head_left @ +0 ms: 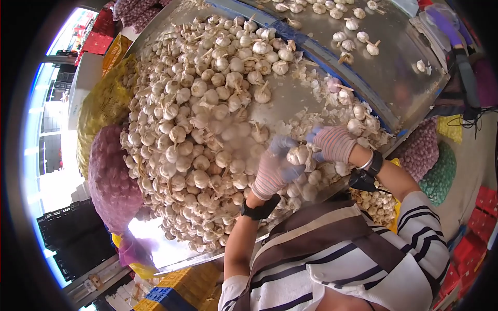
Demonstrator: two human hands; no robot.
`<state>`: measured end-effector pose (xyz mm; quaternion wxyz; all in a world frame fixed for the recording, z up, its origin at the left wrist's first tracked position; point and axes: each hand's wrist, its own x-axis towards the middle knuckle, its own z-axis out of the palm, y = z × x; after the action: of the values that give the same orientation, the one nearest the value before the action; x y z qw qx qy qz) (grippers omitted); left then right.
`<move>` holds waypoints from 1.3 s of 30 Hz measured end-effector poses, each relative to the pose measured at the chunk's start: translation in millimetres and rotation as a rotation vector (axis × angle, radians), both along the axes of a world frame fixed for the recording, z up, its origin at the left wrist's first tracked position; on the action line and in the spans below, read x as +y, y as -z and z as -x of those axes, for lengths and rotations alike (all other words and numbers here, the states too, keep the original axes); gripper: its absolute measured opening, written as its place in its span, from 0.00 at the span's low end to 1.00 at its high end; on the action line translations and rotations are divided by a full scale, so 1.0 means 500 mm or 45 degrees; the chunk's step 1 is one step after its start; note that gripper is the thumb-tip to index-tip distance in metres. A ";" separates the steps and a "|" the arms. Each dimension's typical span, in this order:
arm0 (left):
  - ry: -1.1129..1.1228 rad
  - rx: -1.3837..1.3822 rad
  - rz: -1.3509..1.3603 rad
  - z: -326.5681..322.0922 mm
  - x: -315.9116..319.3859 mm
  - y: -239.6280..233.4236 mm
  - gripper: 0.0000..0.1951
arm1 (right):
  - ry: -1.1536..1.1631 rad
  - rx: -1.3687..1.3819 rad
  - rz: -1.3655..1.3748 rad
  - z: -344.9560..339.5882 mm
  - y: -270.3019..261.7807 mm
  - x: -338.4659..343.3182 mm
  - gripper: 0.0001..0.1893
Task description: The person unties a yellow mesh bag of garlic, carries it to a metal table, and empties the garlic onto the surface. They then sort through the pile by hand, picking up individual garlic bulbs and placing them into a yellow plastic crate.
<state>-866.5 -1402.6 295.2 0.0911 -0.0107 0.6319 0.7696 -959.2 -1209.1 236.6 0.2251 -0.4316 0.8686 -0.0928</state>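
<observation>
Both hands wear striped knit gloves with blue-grey fingertips. My left hand [272, 167] holds a garlic bulb [297, 155] between thumb and fingers over the near edge of a metal table. At the stem side of that bulb is my right hand [331, 144], its fingers bent around the stem. Whether a tool sits in the right hand cannot be seen. A large heap of garlic bulbs [202, 116] with dry stems spreads to the left of my hands. Loose papery skins [307, 116] lie beyond them, and more bulbs lie just beneath.
A blue-edged metal divider [330, 58] crosses the table, with scattered bulbs [351, 24] beyond. Purple [113, 182] and yellow mesh sacks [103, 112] lean at the left. A yellow container of garlic pieces [375, 206] stands by my right arm. Another person's gloved arm [447, 25] is at upper right.
</observation>
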 end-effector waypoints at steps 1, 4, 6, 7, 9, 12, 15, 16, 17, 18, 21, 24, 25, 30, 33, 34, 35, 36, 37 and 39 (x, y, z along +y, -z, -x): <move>-0.003 -0.001 0.001 -0.002 0.000 -0.005 0.21 | -0.098 0.027 -0.052 0.003 0.003 -0.004 0.22; -0.051 -0.128 -0.102 -0.012 0.000 -0.011 0.22 | -0.154 -0.085 -0.099 0.013 -0.005 -0.006 0.21; -0.107 -0.002 -0.180 -0.022 -0.005 -0.007 0.19 | 0.152 -0.675 0.346 0.018 0.001 0.005 0.20; -0.101 0.001 -0.184 -0.021 -0.002 -0.011 0.19 | 0.484 -1.250 0.791 0.024 0.001 0.024 0.20; -0.202 -0.141 -0.349 -0.018 0.002 -0.017 0.19 | 0.438 -1.500 1.033 0.032 0.025 0.048 0.22; -0.342 0.043 -0.093 0.007 0.039 -0.012 0.18 | 0.882 -2.774 1.748 -0.015 -0.037 0.012 0.32; -0.402 0.201 0.051 0.030 0.073 0.011 0.24 | 0.863 -2.865 1.845 -0.016 -0.006 0.014 0.34; -0.347 0.328 0.277 0.044 0.082 0.010 0.26 | 0.848 -2.915 1.889 -0.014 0.003 0.014 0.36; -0.316 0.392 0.388 0.054 0.087 0.004 0.26 | 0.833 -2.963 1.935 -0.011 0.010 0.014 0.37; -0.287 0.456 0.496 0.069 0.094 -0.011 0.27 | 0.821 -3.009 1.983 -0.006 0.016 0.015 0.38; -0.218 0.590 0.755 0.096 0.099 -0.031 0.26 | 1.055 -1.952 2.090 0.072 0.019 0.038 0.38; 0.066 0.319 0.992 0.088 0.065 0.018 0.19 | 0.905 -2.059 2.137 0.219 -0.050 0.082 0.29; 0.077 0.332 0.976 0.087 0.065 0.028 0.19 | 0.883 -1.823 2.136 0.277 -0.067 0.122 0.26; 0.790 -0.165 1.527 0.075 0.063 0.047 0.19 | 1.089 0.494 0.732 0.350 -0.081 0.123 0.21; 0.888 -0.272 1.560 0.074 0.090 0.090 0.27 | 0.771 0.310 0.066 0.278 -0.003 0.071 0.14; 0.931 -0.169 1.624 0.054 0.081 0.139 0.38 | 0.652 0.344 -0.170 0.244 -0.011 0.018 0.12; 0.933 -0.163 1.620 0.056 0.087 0.135 0.38 | 0.654 0.347 -0.175 0.237 0.006 0.003 0.12; 0.933 -0.183 1.613 0.061 0.095 0.125 0.42 | 0.681 0.471 -0.311 0.233 0.039 -0.007 0.13; 0.933 -0.211 1.606 0.060 0.097 0.118 0.45 | 0.700 0.590 -0.447 0.227 0.048 -0.015 0.13; 0.676 -0.273 1.267 0.045 0.083 0.127 0.47 | 0.620 0.444 -0.475 0.229 0.040 -0.010 0.14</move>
<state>-889.0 -1361.0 231.5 0.3289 0.0289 0.8863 0.3249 -1073.8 -1214.0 216.6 0.1195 -0.1724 0.9734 0.0917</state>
